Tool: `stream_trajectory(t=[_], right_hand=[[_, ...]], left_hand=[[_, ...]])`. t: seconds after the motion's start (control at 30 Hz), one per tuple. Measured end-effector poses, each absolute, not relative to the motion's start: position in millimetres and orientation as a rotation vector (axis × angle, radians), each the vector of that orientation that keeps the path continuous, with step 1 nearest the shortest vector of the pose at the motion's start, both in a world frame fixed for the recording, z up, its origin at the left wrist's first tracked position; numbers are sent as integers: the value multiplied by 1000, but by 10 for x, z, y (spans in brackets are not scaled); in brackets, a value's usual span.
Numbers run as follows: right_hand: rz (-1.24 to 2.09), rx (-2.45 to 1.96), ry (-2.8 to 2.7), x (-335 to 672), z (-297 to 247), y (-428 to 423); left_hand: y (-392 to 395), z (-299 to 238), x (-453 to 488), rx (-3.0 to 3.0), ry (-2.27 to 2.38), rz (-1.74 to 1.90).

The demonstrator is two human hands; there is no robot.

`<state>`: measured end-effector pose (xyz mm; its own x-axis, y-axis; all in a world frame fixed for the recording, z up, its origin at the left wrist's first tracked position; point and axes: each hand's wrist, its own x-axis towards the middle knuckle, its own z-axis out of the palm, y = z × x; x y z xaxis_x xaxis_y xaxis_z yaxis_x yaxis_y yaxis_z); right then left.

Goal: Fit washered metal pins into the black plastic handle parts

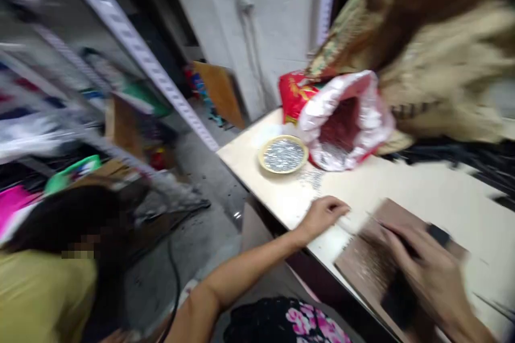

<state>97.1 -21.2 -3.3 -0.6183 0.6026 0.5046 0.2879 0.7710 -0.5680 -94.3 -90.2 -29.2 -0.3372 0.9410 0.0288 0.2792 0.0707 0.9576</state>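
Note:
My left hand is over the front edge of the pale table, thumb and forefinger pinched together. Anything between those fingertips is too small and blurred to make out. To its right, my right hand reaches over a brown board, its fingers drawn together at the tips; a thin light sliver seems to show there, but I cannot tell what it is. Small shiny pieces cover part of the board beneath this hand. A black block sits at the board's near side, and another black piece shows behind my fingers.
A yellow bowl of thin silvery pins stands near the table's left corner, with loose pins beside it. Behind are an open red-and-silver bag and a large tan sack. Another person is at lower left, near cluttered shelves.

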Motion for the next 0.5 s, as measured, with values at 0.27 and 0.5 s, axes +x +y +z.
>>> stream_trajectory(t=[0.27, 0.5], right_hand=[[480, -820, -2431, 851, 164, -143], [440, -889, -2423, 957, 183, -155]], left_hand=[[-731, -24, -749, 385, 1104, 1553], [-693, 19, -649, 418, 1150, 1530]])
